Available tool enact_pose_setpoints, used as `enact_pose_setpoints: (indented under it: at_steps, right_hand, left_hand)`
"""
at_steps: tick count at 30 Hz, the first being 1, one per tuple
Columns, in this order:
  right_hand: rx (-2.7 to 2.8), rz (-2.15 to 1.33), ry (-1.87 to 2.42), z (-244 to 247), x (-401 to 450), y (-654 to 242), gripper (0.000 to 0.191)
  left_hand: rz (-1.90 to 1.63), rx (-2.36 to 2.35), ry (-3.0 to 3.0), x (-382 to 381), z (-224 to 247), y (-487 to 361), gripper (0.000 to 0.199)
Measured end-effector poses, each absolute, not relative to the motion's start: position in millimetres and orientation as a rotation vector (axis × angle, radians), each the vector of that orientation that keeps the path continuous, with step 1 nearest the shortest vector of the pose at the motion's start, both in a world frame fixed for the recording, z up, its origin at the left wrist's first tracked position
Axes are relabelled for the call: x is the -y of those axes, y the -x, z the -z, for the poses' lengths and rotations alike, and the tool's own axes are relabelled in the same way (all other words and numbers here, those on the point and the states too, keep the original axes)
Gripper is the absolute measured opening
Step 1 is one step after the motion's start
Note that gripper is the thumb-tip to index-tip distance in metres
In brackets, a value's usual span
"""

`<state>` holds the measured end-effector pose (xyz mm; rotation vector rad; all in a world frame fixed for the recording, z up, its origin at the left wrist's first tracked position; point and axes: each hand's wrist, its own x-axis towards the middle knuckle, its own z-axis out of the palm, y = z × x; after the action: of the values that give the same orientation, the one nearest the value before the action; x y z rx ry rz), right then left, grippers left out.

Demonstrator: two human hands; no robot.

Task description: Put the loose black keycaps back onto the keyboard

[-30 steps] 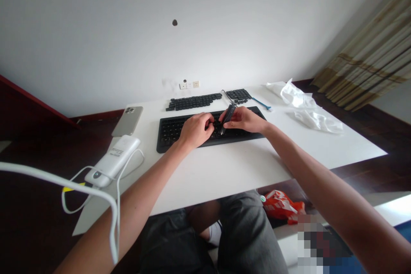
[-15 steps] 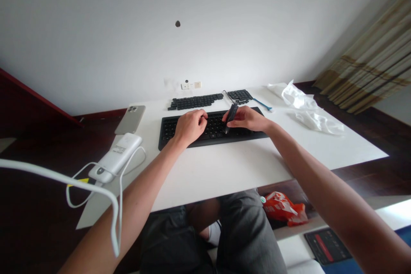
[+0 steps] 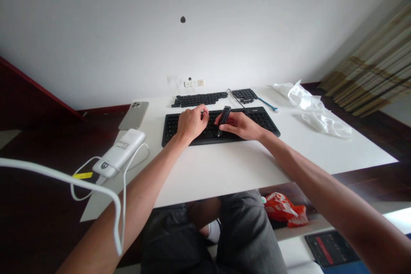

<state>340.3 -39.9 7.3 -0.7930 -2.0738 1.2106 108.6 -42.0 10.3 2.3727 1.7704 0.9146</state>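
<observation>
Right hand first: its fingers are wrapped around a slim black tool, thumb and fingertips pinching it, the tool tilted with its lower tip down on the keys near the middle of the black keyboard. Over to the left hand: fingers curled loosely inward, resting on the keyboard's left-centre keys just beside that tool tip; whether they pinch anything I cannot tell, the knuckles hide it. The two hands are close together, almost touching.

The keyboard lies flat on the white table, near its far half. Just behind it, two groups of loose black keycaps: a long row behind the left hand, a smaller block behind the right. A blue-handled tool lies beside the smaller block.

Further out on the right, crumpled white plastic. On the left, a phone lies face down at the table edge, and nearer, a white power bank with its white cable looping off the edge. Below the table, an orange bag on the floor.
</observation>
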Motion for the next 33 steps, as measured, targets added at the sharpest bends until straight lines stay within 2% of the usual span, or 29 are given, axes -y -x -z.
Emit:
enact_pose_setpoints:
  at_steps: [7, 21, 33]
  right_hand:
    - [2.122, -1.175, 0.771, -10.2, 43.8, -336.6, 0.039]
    - [2.475, -0.741, 0.779, -28.0, 58.0, -325.0, 0.026]
    - [2.483, -0.770, 0.698, -24.7, 49.3, -328.2, 0.027]
  left_hand:
    - [-0.893, -1.777, -2.353, 39.6, -7.1, -107.1, 0.017]
    - [-0.886, -1.715, -2.309, 40.4, -6.9, -109.2, 0.020]
    - [-0.827, -1.759, -2.343, 41.2, -6.9, -111.2, 0.021]
